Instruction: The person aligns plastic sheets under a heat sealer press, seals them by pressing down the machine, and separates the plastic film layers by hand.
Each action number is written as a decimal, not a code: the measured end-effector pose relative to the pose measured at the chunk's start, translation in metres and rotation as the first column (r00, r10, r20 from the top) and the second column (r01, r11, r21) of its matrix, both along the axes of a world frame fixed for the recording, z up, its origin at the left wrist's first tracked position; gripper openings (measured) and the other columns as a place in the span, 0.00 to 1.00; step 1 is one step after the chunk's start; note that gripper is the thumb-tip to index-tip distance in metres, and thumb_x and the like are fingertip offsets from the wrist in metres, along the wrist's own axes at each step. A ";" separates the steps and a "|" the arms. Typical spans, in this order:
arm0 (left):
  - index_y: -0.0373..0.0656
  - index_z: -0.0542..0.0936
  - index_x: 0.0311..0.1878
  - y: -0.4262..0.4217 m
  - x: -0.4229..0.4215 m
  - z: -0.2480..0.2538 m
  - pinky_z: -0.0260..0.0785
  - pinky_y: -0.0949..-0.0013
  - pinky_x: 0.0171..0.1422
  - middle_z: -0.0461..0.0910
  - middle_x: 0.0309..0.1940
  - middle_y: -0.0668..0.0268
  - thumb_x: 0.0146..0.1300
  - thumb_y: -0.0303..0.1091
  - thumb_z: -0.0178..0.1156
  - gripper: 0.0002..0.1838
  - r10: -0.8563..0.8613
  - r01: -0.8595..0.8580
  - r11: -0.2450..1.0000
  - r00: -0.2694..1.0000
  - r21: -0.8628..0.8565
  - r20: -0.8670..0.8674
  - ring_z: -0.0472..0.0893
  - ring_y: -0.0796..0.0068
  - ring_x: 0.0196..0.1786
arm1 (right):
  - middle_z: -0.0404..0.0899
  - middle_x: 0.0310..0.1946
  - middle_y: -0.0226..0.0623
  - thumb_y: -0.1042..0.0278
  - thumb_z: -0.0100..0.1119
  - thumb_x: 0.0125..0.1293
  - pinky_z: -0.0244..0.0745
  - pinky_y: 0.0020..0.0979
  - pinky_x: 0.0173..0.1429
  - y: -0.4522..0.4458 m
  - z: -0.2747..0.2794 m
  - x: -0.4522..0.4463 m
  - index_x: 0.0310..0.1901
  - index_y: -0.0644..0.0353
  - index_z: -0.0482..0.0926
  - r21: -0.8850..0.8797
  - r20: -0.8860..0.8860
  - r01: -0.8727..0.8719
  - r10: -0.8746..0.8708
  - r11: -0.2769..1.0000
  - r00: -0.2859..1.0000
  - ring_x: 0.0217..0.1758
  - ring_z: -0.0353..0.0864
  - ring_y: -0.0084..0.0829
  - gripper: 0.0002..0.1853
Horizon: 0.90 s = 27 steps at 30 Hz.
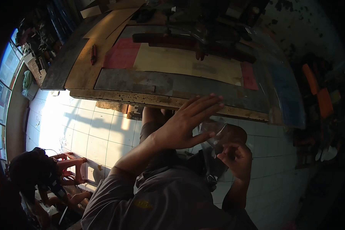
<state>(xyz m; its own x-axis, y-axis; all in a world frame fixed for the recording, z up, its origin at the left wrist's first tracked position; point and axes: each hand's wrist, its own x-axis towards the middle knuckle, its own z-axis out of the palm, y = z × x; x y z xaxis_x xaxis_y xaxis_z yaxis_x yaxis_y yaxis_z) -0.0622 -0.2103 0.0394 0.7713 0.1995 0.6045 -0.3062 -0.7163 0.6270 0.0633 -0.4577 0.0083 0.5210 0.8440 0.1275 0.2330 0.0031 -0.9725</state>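
My left hand [191, 122] is open, its fingers stretched out just in front of the table edge and its thumb pointing right. Below its fingers, over my lap, hangs a thin clear plastic sheet [214, 132]; whether it is a bag I cannot tell. My right hand [237, 157] is curled at the right side of the plastic, thumb and finger pinched at its edge. On the worktable [134, 78] beyond lies a yellow sheet [168, 61] with red parts [122, 53] at its ends. A long dark-red bar [153, 38] on a metal mount spans above it.
A red cutter-like tool [93, 55] lies on the table's brown board at left. At lower left a person [34, 176] bends beside a red plastic stool [73, 166]. Orange objects [325, 103] stand at right. Clear film [285, 90] covers the table's right end.
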 end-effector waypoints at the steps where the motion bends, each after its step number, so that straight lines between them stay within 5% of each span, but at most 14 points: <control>1: 0.43 0.80 0.68 -0.004 0.004 0.007 0.56 0.42 0.83 0.79 0.70 0.58 0.64 0.46 0.74 0.32 -0.061 0.061 0.998 0.998 0.024 0.015 0.72 0.55 0.78 | 0.81 0.38 0.29 0.82 0.78 0.60 0.79 0.23 0.41 -0.003 0.015 0.002 0.51 0.64 0.83 0.003 0.061 -0.031 0.031 1.000 0.998 0.41 0.84 0.17 0.19; 5: 0.42 0.83 0.59 -0.001 0.007 0.028 0.62 0.45 0.81 0.86 0.56 0.58 0.64 0.46 0.75 0.25 -0.295 0.291 0.952 0.955 0.092 0.040 0.83 0.55 0.66 | 0.81 0.38 0.32 0.79 0.84 0.53 0.76 0.22 0.38 -0.012 0.060 0.008 0.48 0.63 0.86 -0.132 0.253 -0.138 0.168 0.982 0.953 0.38 0.84 0.20 0.21; 8: 0.42 0.84 0.44 0.008 -0.009 0.047 0.75 0.52 0.67 0.86 0.39 0.62 0.63 0.45 0.77 0.18 -0.399 0.388 0.917 0.883 -0.095 -0.247 0.88 0.58 0.49 | 0.82 0.39 0.33 0.76 0.85 0.51 0.75 0.23 0.36 -0.017 0.076 0.012 0.48 0.61 0.87 -0.122 0.363 -0.138 0.174 0.983 0.915 0.36 0.84 0.21 0.22; 12: 0.43 0.82 0.31 0.010 -0.027 0.049 0.74 0.60 0.38 0.83 0.29 0.64 0.63 0.45 0.77 0.18 -0.296 0.279 0.955 0.915 -0.101 -0.275 0.87 0.63 0.38 | 0.83 0.39 0.31 0.72 0.84 0.55 0.74 0.26 0.36 -0.016 0.086 0.014 0.48 0.58 0.87 -0.121 0.440 -0.132 0.172 0.984 0.881 0.37 0.85 0.21 0.19; 15: 0.39 0.85 0.32 0.012 -0.042 0.046 0.80 0.62 0.45 0.88 0.31 0.63 0.69 0.49 0.71 0.21 -0.334 0.243 0.942 0.750 -0.232 -0.570 0.90 0.62 0.38 | 0.83 0.40 0.31 0.72 0.84 0.56 0.75 0.27 0.36 -0.010 0.084 0.012 0.47 0.58 0.87 -0.131 0.470 -0.095 0.146 0.987 0.870 0.38 0.85 0.21 0.18; 18: 0.38 0.89 0.41 0.015 -0.050 0.033 0.81 0.64 0.52 0.92 0.37 0.61 0.74 0.45 0.68 0.17 -0.550 0.278 0.810 0.665 -0.516 -0.505 0.91 0.65 0.44 | 0.83 0.41 0.32 0.73 0.84 0.55 0.76 0.26 0.37 -0.005 0.080 0.006 0.46 0.58 0.87 -0.113 0.521 -0.060 0.110 0.992 0.846 0.39 0.86 0.23 0.17; 21: 0.39 0.90 0.49 0.009 -0.053 0.001 0.80 0.66 0.58 0.92 0.41 0.61 0.77 0.39 0.64 0.13 -0.513 0.321 0.748 0.835 -0.581 -0.199 0.91 0.66 0.48 | 0.83 0.44 0.34 0.72 0.84 0.55 0.78 0.28 0.40 -0.003 0.067 0.002 0.45 0.57 0.87 -0.041 0.537 -0.023 0.041 0.999 0.843 0.40 0.87 0.28 0.17; 23: 0.39 0.90 0.50 0.005 -0.056 0.002 0.77 0.64 0.64 0.91 0.46 0.60 0.79 0.37 0.62 0.13 -0.467 0.218 0.714 0.857 -0.665 -0.220 0.88 0.66 0.55 | 0.82 0.47 0.35 0.67 0.84 0.55 0.81 0.32 0.45 -0.006 0.061 -0.002 0.44 0.56 0.87 -0.034 0.458 0.018 0.000 0.999 0.889 0.44 0.87 0.33 0.17; 27: 0.39 0.90 0.50 0.005 -0.059 0.007 0.70 0.61 0.73 0.87 0.59 0.58 0.81 0.36 0.59 0.13 -0.388 0.139 0.701 0.897 -0.700 -0.210 0.80 0.65 0.68 | 0.79 0.55 0.36 0.54 0.86 0.52 0.76 0.45 0.64 0.004 0.064 -0.004 0.48 0.51 0.86 -0.069 0.784 -0.069 0.097 0.995 0.613 0.62 0.80 0.41 0.24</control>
<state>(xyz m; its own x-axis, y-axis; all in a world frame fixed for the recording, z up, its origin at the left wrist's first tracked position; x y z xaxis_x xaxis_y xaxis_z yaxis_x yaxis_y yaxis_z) -0.1213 -0.2055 0.0462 0.9729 0.2024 0.1115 -0.1123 -0.0076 0.9936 0.0593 -0.4538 0.0719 0.1607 0.8889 0.4290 0.9079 0.0374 -0.4175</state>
